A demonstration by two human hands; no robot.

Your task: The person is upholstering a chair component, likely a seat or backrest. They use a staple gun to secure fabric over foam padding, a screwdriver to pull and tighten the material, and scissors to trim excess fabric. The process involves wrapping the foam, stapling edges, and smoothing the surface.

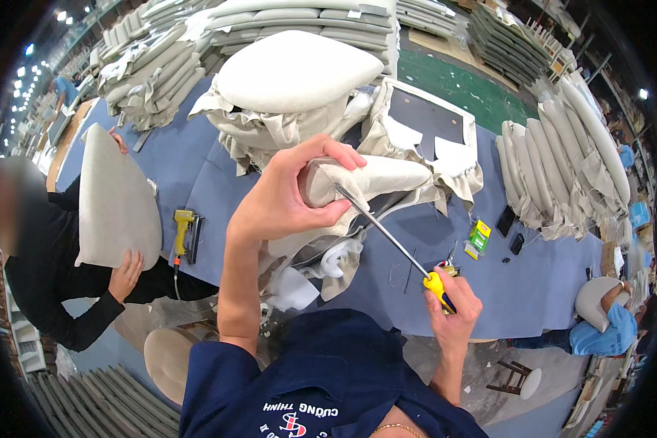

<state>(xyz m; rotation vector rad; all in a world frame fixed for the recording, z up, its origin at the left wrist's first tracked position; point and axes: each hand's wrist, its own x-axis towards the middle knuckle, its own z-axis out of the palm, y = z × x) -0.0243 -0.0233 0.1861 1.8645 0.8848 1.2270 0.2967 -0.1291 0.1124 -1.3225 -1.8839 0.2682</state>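
My left hand (274,191) is closed round the rounded end of a beige upholstered chair cushion (394,174), held tilted above the table. Thumb and fingers press on the fabric from opposite sides. In my right hand (456,314) is a screwdriver (381,230) with a yellow and dark handle, gripped at the handle. Its long metal shaft slants up to the left, and the tip meets the fabric between my left thumb and fingers. Loose fabric and white padding (296,288) hang beneath the cushion. Whether the tip goes into the fabric I cannot tell.
A blue-grey table (515,292) carries stacked cushions (292,73), a small green and yellow box (478,239), a black phone (505,220) and a row of upright cushions (562,160). At left lies a yellow staple gun (185,235); beside it a co-worker holds a cushion (117,204).
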